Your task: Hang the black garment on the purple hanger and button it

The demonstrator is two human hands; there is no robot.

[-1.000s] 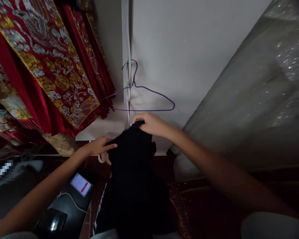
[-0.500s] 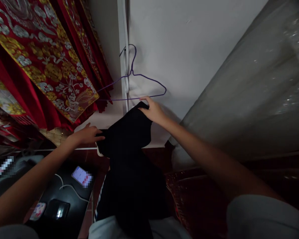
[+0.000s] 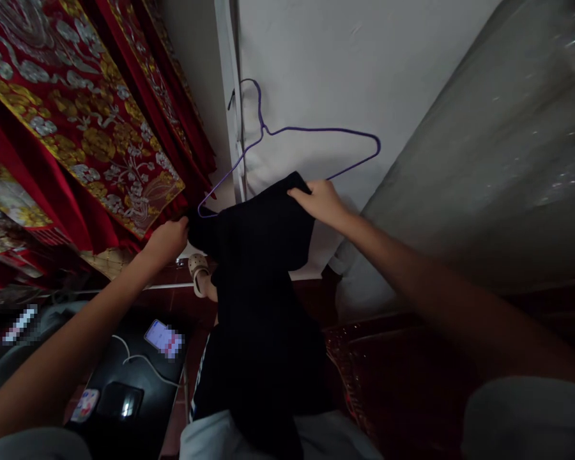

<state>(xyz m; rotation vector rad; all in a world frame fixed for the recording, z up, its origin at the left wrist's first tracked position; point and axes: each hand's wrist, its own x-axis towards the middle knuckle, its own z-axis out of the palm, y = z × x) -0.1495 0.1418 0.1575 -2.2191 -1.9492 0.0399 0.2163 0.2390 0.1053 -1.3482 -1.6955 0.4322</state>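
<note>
From my remote seat I see the black garment (image 3: 268, 230) at the centre, spread between both hands in front of the wall (image 3: 335, 70). My left hand (image 3: 168, 239) is closed on its left corner; my right hand (image 3: 323, 201) pinches the upper right edge, thumb to the front. The purple wire hanger (image 3: 264, 128) is up by a white vertical strip (image 3: 227, 64), tilted, its lower left corner in front of the cloth and its lower bar running behind it. I cannot tell whether that bar sits inside the garment. I judge the work partway: cloth and hanger overlap, but both hands bear the fabric, and it does not hang by itself.

Near left, a black desk (image 3: 156, 402) carries a lit phone (image 3: 160, 337), a pale cable (image 3: 144, 361) and a glossy dark case (image 3: 119, 399). Embroidered red cloth (image 3: 100, 128) hangs far left, cloudy plastic sheeting (image 3: 483, 172) fills the right, and a beige clog (image 3: 199, 271) stands on the reddish floor (image 3: 204, 313). The room is dim.
</note>
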